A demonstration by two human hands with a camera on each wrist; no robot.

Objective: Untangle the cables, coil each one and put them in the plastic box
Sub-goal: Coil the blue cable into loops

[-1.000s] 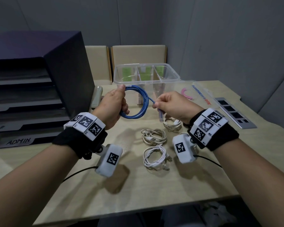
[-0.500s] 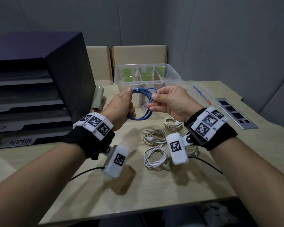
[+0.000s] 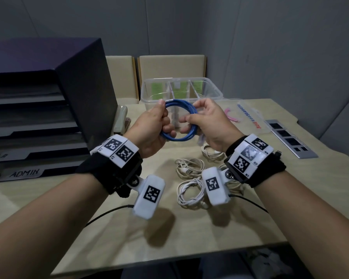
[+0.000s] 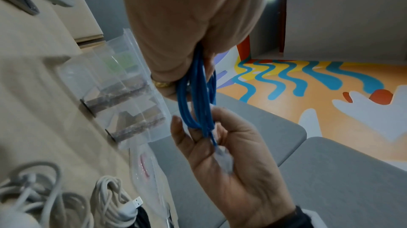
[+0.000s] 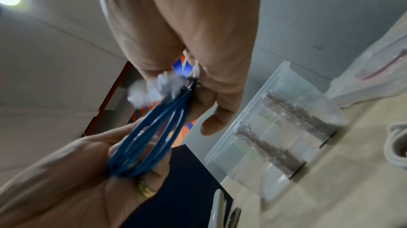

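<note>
**Blue coil held up before the box**

Nearest, three coiled white cables (image 3: 189,192) lie on the table (image 3: 109,228). Above them, the left hand (image 3: 151,129) grips the blue cable (image 3: 179,119) coil; the right hand (image 3: 208,125) pinches its other side. Beyond stands the plastic box (image 3: 181,89), its three compartments holding no cable.

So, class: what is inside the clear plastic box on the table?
The plastic box shows two dividers, making three compartments, with green patches at the back wall. No cable lies in what shows; the blue cable and both hands cover its lower front.
</note>
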